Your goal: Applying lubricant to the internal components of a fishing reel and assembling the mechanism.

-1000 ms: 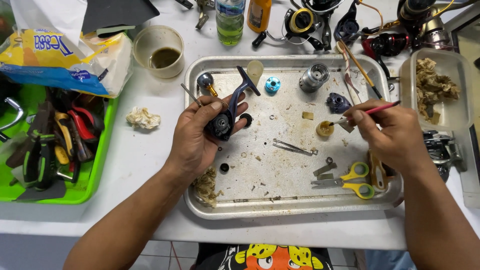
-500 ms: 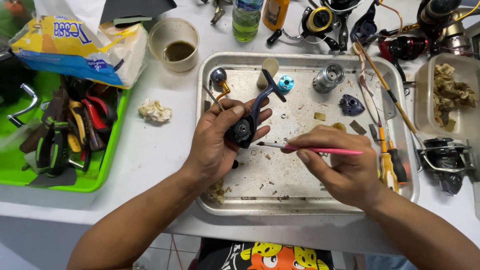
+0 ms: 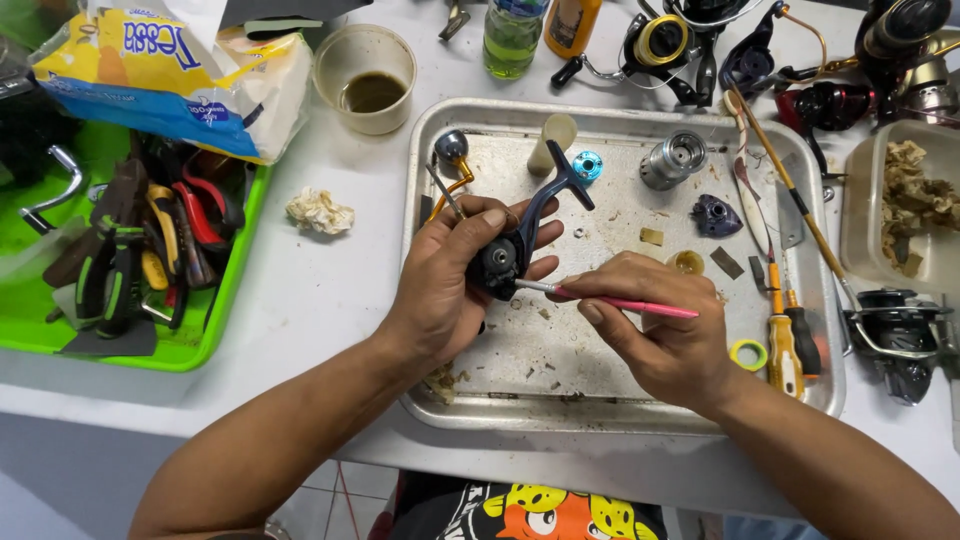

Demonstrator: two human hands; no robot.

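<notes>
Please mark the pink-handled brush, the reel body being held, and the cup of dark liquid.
pink-handled brush point(image 3: 630, 303), head view, on the middle of the pink handle.
reel body point(image 3: 497, 265), head view, on its dark round housing.
cup of dark liquid point(image 3: 352, 52), head view, on the pale rim.

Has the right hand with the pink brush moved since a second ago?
Yes. The right hand has come left from the tray's right side to its middle, putting the pink brush against the reel body.

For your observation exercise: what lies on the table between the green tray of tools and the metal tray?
In the head view, one crumpled tissue wad lies on the white table between green tray and metal tray.
</notes>
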